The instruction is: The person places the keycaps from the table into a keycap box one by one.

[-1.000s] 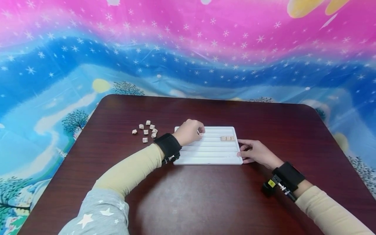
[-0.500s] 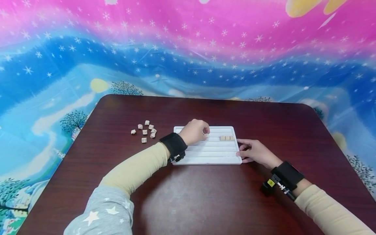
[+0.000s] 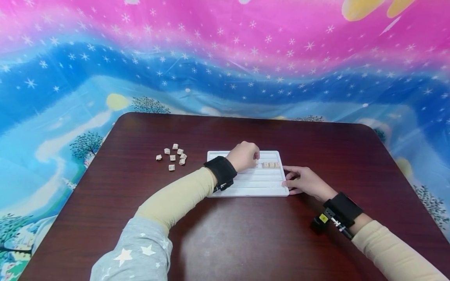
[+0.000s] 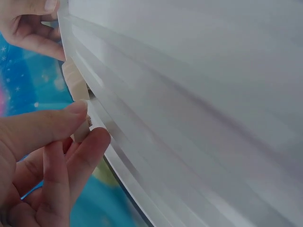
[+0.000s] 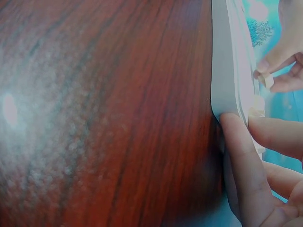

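Note:
My left hand [image 3: 242,157] is over the white ridged tray [image 3: 253,191], pinching a small cream keycap [image 4: 82,131] between thumb and fingertips. The right wrist view also shows this keycap [image 5: 266,80] at the fingertips. Just right of that hand, a short row of keycaps [image 3: 271,165] sits in one of the tray's upper channels. My right hand [image 3: 309,182] holds the tray's right edge, thumb at the rim and the other fingers along the side. The left forearm and wrist strap cover part of the tray's left half.
Several loose keycaps [image 3: 172,158] lie scattered on the dark wooden table [image 3: 225,234], left of the tray. A patterned cloth [image 3: 225,70] hangs behind the table's far edge. Black straps with small cameras are on both wrists.
My left hand has moved right along the tray with its keycap, closer to the row. The right hand stays at the tray's right edge.

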`<state>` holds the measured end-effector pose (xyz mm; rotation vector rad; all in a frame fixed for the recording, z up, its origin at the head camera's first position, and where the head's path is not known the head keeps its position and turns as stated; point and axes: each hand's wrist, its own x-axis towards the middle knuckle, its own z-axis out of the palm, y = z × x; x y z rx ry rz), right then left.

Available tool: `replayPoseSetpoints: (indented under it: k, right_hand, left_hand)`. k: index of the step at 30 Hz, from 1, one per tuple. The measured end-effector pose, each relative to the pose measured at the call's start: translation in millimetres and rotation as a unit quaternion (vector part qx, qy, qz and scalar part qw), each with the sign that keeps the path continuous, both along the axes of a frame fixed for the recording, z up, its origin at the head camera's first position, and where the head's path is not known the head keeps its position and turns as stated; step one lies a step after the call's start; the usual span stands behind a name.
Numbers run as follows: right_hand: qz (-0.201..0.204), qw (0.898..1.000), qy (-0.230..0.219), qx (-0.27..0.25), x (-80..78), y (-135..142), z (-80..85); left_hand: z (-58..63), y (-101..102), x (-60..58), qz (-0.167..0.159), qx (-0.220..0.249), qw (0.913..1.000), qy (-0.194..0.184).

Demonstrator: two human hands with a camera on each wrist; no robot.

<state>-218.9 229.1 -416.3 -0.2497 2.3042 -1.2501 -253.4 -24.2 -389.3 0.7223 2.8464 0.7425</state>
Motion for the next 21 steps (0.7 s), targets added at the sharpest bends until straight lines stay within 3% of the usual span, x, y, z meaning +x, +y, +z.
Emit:
replayPoseSetpoints:
  k: [21]
  right_hand:
    - [-0.001,1.0,-0.002,-0.001,2.7,-2.2,3.9]
  left_hand:
    - [-4.4,21.7,-1.9,0.013,-0.041,0.9991,0.003]
